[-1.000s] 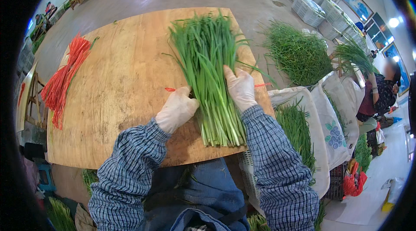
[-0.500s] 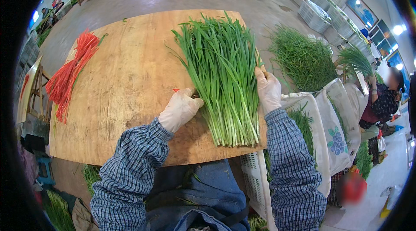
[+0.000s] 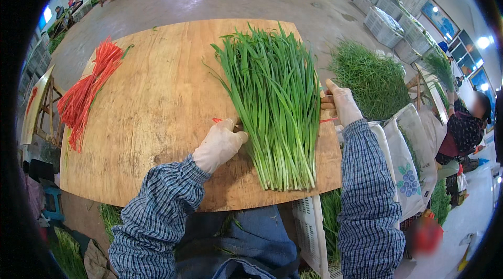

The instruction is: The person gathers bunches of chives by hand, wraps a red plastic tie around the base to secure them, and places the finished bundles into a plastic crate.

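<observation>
A broad bundle of garlic chives (image 3: 272, 116) lies on the wooden board, green tips away from me and pale cut ends toward me. My gloved left hand (image 3: 219, 145) is closed at its left side, on a red tie strip (image 3: 217, 120) whose tip pokes out above the knuckles; the fingertips are partly hidden. My gloved right hand (image 3: 343, 102) is off the bundle's right side, fingers apart and partly bent. Just below those fingers, a red strip end sticks out from beside the chives. The strip's middle is hidden, apparently under the bundle.
A pile of red strips (image 3: 94, 88) lies on the board (image 3: 157, 106) at left. Beyond the right edge are a heap of loose greens (image 3: 369, 80), white sacks (image 3: 403, 153) and a white crate (image 3: 309, 221). Another person (image 3: 466, 127) is at far right, near stacked crates (image 3: 385, 25).
My right hand has moved off the bundle's edge to the right, and its fingers have spread. A red strip end now shows there. My left hand stays at the bundle's left side.
</observation>
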### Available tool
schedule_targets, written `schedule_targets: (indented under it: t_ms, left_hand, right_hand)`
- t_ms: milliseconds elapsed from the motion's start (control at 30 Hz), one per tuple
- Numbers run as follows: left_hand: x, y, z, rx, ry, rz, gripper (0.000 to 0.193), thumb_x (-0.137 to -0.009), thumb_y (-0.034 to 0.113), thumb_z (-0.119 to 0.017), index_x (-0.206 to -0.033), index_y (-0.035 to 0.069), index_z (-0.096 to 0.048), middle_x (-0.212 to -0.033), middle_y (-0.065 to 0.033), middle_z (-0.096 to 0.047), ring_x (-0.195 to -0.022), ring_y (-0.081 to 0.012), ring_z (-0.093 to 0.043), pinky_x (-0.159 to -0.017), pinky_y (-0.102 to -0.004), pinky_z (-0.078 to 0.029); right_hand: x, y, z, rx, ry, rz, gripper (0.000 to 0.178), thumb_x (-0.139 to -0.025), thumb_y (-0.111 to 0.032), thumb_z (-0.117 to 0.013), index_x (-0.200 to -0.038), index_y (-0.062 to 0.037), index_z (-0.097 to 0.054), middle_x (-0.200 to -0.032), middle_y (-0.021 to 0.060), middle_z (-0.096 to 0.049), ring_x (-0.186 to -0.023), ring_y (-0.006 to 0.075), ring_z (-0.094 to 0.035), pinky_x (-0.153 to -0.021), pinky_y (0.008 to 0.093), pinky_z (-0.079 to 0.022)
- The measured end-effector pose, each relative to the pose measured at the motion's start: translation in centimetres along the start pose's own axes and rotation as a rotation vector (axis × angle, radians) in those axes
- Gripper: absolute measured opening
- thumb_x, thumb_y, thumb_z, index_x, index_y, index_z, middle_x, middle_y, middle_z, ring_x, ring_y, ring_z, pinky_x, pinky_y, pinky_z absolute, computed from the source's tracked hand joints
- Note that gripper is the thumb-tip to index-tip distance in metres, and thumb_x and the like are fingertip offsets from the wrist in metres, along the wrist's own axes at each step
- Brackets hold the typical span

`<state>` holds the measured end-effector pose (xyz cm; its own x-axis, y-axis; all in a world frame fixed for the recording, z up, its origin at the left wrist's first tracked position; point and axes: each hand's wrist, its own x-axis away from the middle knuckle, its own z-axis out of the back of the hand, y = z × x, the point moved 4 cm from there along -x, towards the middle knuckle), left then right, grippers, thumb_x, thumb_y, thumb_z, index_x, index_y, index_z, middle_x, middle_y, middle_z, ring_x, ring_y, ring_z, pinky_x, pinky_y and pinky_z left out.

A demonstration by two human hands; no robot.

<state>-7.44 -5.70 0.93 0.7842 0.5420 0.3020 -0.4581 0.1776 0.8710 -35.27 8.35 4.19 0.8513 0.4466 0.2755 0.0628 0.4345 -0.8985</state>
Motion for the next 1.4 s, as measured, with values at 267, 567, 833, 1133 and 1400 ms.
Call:
schedule_targets:
  t_ms: [267, 567, 833, 1133, 1400]
  left_hand:
    - [0.5, 0.9, -0.1, 0.132, -0.060, -0.087, 0.041, -0.083, 0.006, -0.049, -0.124, 0.000, -0.047, -0.100, -0.0104, -0.060, -0.079, -0.0147, -0.056, -0.070, -0.0275, -0.047]
    - [1.2, 0.5, 0.6, 0.159, -0.053, 0.028, 0.039, -0.085, 0.009, -0.049, -0.123, 0.000, -0.047, -0.100, -0.0081, -0.059, -0.082, -0.0146, -0.057, -0.065, -0.0259, -0.050]
    - [-0.2, 1.2, -0.1, -0.202, 0.053, -0.156, 0.038, -0.082, 0.012, -0.047, -0.116, -0.005, -0.050, -0.103, -0.0200, -0.061, -0.094, -0.0257, -0.058, -0.083, -0.0323, -0.045]
    - [0.9, 3.6, 1.0, -0.217, 0.050, -0.072, 0.037, -0.085, 0.016, -0.051, -0.116, -0.004, -0.054, -0.097, -0.0087, -0.064, -0.083, -0.0154, -0.057, -0.071, -0.0262, -0.046]
    - [10.2, 3.7, -0.1, -0.036, 0.270, -0.202, 0.025, -0.088, 0.009, -0.047, -0.104, -0.004, -0.061, -0.075, -0.0052, -0.059, -0.061, -0.0079, -0.054, -0.052, -0.0190, -0.040]
  right_hand:
    - [-2.1, -3.8, -4.2, 0.269, -0.172, 0.361, 0.064, -0.083, -0.048, -0.055, -0.121, 0.0023, -0.052, -0.118, 0.0213, -0.055, -0.108, 0.0288, -0.053, -0.090, 0.0351, -0.044]
    - [1.5, -2.6, 0.0, 0.491, 0.035, 0.053, 0.049, -0.087, -0.043, -0.050, -0.102, 0.0018, -0.062, -0.092, 0.0195, -0.064, -0.088, 0.0243, -0.061, -0.081, 0.0337, -0.047]
    - [2.7, 0.1, -4.9, 0.414, -0.033, 0.503, 0.050, -0.086, -0.039, -0.051, -0.106, 0.0057, -0.059, -0.106, 0.0260, -0.060, -0.105, 0.0372, -0.055, -0.092, 0.0380, -0.040]
    - [4.9, -0.5, 3.5, 0.362, 0.069, 0.427, 0.042, -0.086, -0.036, -0.052, -0.095, 0.0033, -0.064, -0.090, 0.0213, -0.064, -0.085, 0.0276, -0.062, -0.077, 0.0346, -0.048]
    - [19.2, 9.2, 22.3, -0.014, 0.422, 0.260, 0.038, -0.089, -0.030, -0.052, -0.109, 0.0016, -0.058, -0.098, 0.0122, -0.065, -0.084, 0.0171, -0.064, -0.069, 0.0268, -0.048]
